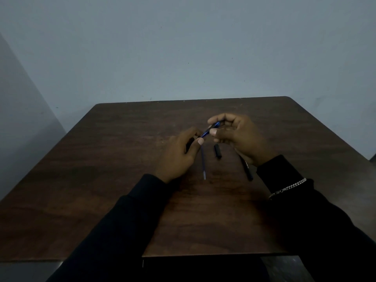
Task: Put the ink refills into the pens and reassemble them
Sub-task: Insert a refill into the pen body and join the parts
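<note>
A blue pen (210, 130) sits in the air above the middle of the tabletop (122, 159), slanted from lower left to upper right and held at both ends. The left hand (179, 153) is closed on its lower end with thumb and fingers, and something dark shows inside that hand (too shadowed to name). The right hand (237, 137) pinches the upper end between thumb and forefinger, the other fingers curled.

The step looks like joining two parts of the blue pen. To do it well, both halves should stay in one straight line, turned or pushed gently so nothing jams or crosses.

Just below the hands lie the remaining pieces: a thin ink refill (203, 163) pointing toward the person, a short black piece (217, 151) just right of it, and a black pen barrel (246, 168) partly under the right wrist. So one pen is apparently left to do.

The tabletop is dark wood grain with rounded far corners. Behind it stands a plain pale wall (183, 47), and the light is dim.
</note>
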A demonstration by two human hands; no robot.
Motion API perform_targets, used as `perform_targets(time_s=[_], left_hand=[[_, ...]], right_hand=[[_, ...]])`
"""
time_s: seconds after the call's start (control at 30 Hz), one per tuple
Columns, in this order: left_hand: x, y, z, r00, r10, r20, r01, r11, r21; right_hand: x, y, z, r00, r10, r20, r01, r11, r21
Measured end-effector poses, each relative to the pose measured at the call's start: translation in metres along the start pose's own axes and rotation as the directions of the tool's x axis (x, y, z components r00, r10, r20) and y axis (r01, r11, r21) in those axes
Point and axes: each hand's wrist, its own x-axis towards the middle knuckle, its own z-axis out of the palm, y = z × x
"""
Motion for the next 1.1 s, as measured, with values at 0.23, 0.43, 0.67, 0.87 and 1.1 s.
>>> perform_targets(time_s=[0.23,0.43,0.67,0.87,1.1], left_hand=[[0.001,-0.004,0.002,0.998,-0.019,-0.056,0.014,0.996,-0.090],[0.002,-0.006,0.001,0.996,-0.036,-0.080,0.027,0.993,-0.117],[0.003,-0.010,0.003,0.994,-0.059,-0.095,0.049,0.993,-0.108],[0.003,-0.009,0.002,0.992,-0.046,-0.114,0.034,0.994,-0.108],[0.003,-0.009,0.001,0.994,-0.051,-0.102,0.041,0.995,-0.096]], right_hand=[[0.001,-0.002,0.001,0.998,0.059,-0.020,-0.057,0.994,0.092],[0.004,-0.010,-0.013,0.985,0.029,-0.167,0.011,0.972,0.233],[0.002,-0.006,-0.014,0.964,0.008,-0.265,-0.077,0.965,-0.250],[0.005,0.007,-0.013,0.947,0.098,-0.305,-0.274,0.740,-0.614],[0.013,0.019,-0.007,0.910,0.266,-0.318,-0.414,0.573,-0.707]])
